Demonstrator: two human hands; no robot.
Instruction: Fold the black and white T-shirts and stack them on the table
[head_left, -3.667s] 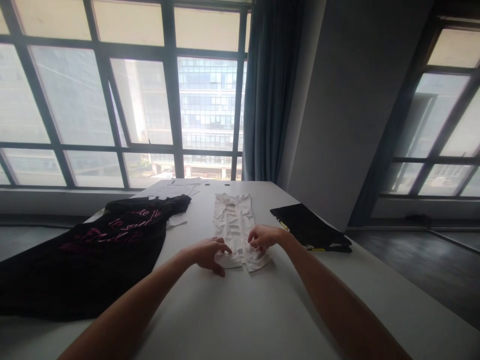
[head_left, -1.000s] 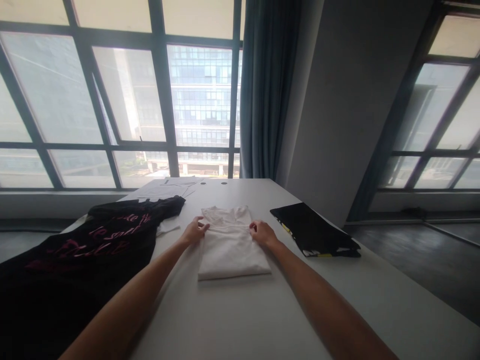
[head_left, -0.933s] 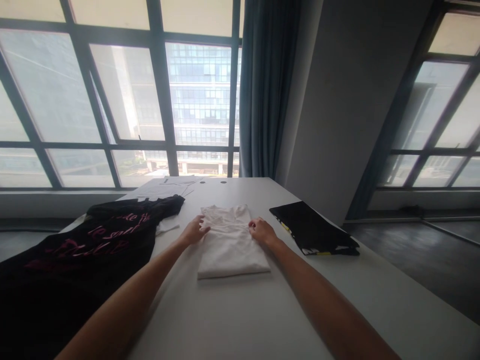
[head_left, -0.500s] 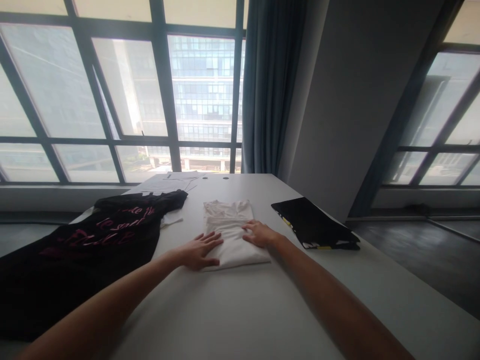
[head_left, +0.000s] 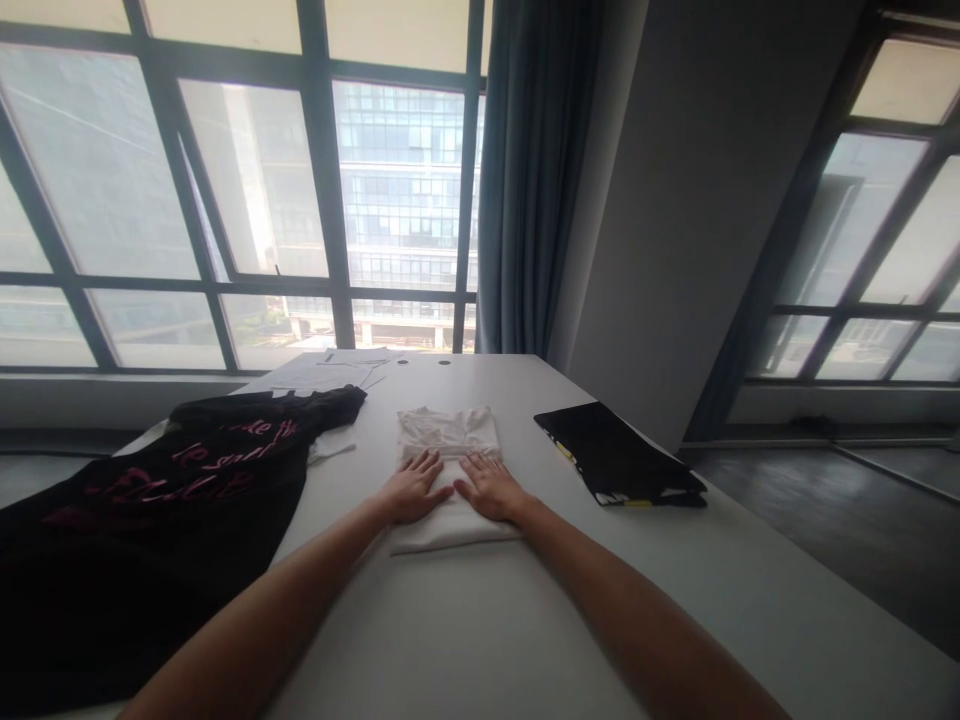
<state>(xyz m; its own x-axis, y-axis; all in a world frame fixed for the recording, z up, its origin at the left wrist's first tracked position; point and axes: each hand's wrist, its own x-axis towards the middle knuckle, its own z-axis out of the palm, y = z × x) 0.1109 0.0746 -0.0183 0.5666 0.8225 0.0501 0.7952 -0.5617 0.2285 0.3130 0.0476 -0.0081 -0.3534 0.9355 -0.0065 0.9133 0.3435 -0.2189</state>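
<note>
The white cloth (head_left: 456, 524) is folded but creased. The left hand (head_left: 409, 490) and right hand (head_left: 493, 490) lie on it, each grip open. The black shirt (head_left: 180, 560) is not folded.

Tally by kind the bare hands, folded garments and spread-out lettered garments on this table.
Bare hands: 2 (left hand, right hand)
Folded garments: 2 (white cloth garment, black yellow-edged garment)
Spread-out lettered garments: 1 (black garment with pink lettering)
Total: 5
</note>
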